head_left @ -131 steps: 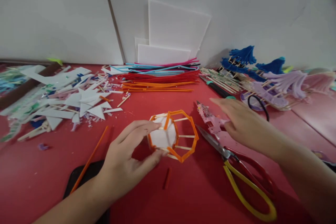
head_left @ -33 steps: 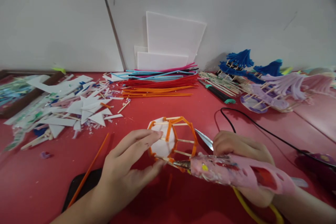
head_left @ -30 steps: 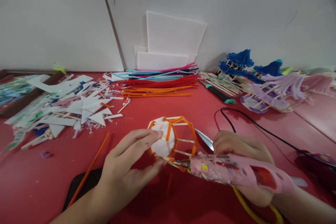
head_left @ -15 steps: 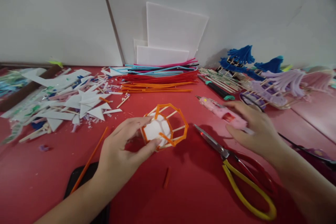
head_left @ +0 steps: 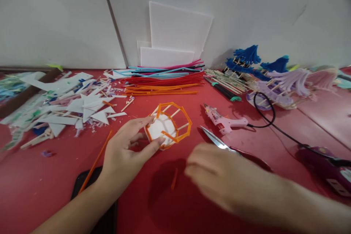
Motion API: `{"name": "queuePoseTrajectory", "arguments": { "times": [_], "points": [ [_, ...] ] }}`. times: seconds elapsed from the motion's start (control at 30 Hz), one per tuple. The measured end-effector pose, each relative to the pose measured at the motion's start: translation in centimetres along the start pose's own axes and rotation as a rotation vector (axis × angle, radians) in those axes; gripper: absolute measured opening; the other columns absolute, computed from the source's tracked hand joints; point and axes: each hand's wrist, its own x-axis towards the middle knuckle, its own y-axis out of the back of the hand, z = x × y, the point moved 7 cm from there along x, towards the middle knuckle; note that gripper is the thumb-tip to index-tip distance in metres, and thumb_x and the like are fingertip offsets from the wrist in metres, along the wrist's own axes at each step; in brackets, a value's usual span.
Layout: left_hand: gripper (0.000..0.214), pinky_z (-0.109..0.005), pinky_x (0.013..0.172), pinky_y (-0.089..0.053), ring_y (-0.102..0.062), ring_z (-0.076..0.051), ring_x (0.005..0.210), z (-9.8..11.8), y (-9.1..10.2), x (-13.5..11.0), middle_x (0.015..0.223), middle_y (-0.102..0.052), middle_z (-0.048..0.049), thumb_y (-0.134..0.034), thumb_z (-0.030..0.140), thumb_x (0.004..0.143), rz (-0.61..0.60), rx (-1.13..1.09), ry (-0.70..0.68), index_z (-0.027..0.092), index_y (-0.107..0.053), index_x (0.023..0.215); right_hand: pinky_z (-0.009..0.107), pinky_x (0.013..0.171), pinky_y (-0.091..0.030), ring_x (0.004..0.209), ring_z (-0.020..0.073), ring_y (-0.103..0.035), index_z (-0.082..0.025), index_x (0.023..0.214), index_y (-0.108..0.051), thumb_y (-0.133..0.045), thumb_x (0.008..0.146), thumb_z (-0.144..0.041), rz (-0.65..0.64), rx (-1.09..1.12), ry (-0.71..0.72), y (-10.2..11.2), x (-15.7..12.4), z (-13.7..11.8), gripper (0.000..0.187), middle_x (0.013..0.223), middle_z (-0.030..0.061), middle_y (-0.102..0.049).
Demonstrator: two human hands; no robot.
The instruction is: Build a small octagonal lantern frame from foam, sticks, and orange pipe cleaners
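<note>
Between the thumb and fingers of my left hand [head_left: 123, 150] is a small craft frame [head_left: 189, 128], with a white base, thin wooden sticks and an orange pipe-cleaner rim. It is tilted, its rim facing right. My right hand [head_left: 214, 172] hangs over the table to the right of the frame, blurred, its fingers curled; whether they hold anything does not show. Under and behind it lie scissors [head_left: 215, 139], their handles mostly covered. A pink glue gun [head_left: 223, 119] rests beyond the blades. A short orange pipe-cleaner piece [head_left: 174, 179] lies between my hands.
White foam scraps [head_left: 82, 106] and sticks are heaped at left. Pipe cleaners [head_left: 164, 80] lie in rows before white boards [head_left: 178, 29] against the wall. A cutter knife [head_left: 225, 91] and blue and purple models [head_left: 285, 80] are at right. A black phone-like slab [head_left: 106, 212] lies under my left forearm.
My right hand has let go of the glue gun, which now lies on the table, and has moved left and nearer over the scissors. My left hand still holds the craft frame.
</note>
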Motion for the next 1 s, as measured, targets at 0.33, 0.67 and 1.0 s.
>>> {"name": "queuePoseTrajectory", "arguments": {
  "times": [0.33,0.67,1.0],
  "points": [
    [0.036,-0.032,0.069,-0.062,-0.069,-0.021,0.085,0.6,0.2,-0.2,0.109,-0.066,-0.0065,-0.069,0.031,0.075,0.013,0.04,-0.094,0.026,-0.064,0.11,0.03,0.053,-0.049,0.056,0.0139,-0.053,-0.019,0.064,-0.063,-0.059,0.073,-0.013,-0.22,0.013,0.32,-2.3,3.4,-4.1,0.012,0.063,-0.0014,-0.065],
    [0.027,-0.035,0.075,-0.059,-0.067,-0.021,0.086,3.0,0.2,-0.3,0.099,-0.069,-0.0037,-0.069,0.03,0.075,0.025,0.25,-0.292,0.027,-0.064,0.102,0.032,0.073,-0.054,0.081,0.0158,-0.064,-0.022,0.08,-0.06,-0.058,0.077,-0.009,0.507,0.582,-0.244,4.7,3.0,2.9,0.013,0.084,0.002,-0.066],
    [0.028,-0.034,0.073,-0.059,-0.066,-0.018,0.081,3.2,0.1,-0.5,0.098,-0.067,-0.0033,-0.067,0.031,0.079,0.032,0.269,-0.301,0.027,-0.062,0.106,0.036,0.075,-0.048,0.087,0.019,-0.058,-0.024,0.079,-0.068,-0.067,0.076,-0.018,0.5,0.433,-0.38,3.4,3.1,3.4,0.007,0.086,0.003,-0.057]
  ]
}}
